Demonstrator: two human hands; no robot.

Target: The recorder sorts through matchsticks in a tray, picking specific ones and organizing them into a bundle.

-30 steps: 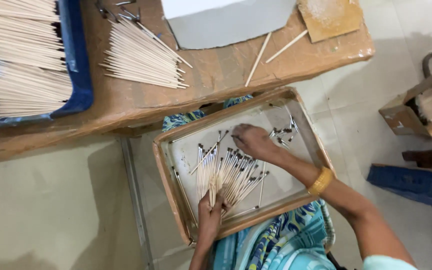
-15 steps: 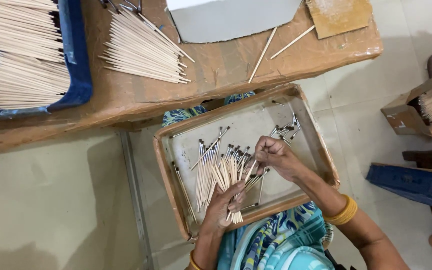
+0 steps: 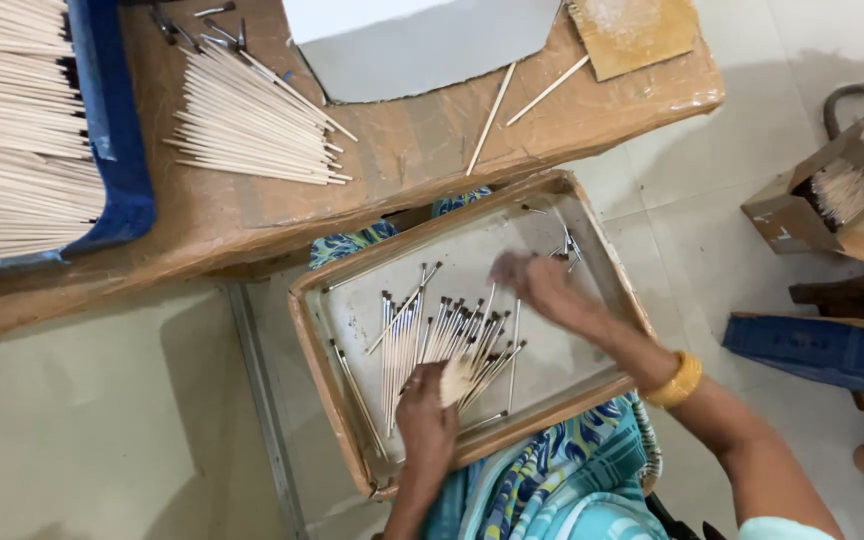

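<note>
A shallow cardboard tray rests on my lap and holds several thin wooden sticks with dark tips, fanned out with the tips pointing away from me. My left hand pinches the near ends of a bunch of these sticks at the tray's near side. My right hand is blurred, hovering over the far right part of the tray above the stick tips, its fingers spread and nothing clearly in it. A yellow bangle sits on the right wrist.
A low table wrapped in brown tape stands ahead, bearing a loose pile of plain sticks, a blue crate of sticks and a grey sheet. A cardboard box of sticks and a blue crate sit on the floor at right.
The right hand has swept over the stick tips, first toward me and now back to the far right. The left hand has gathered the stick ends into a tighter fan.
</note>
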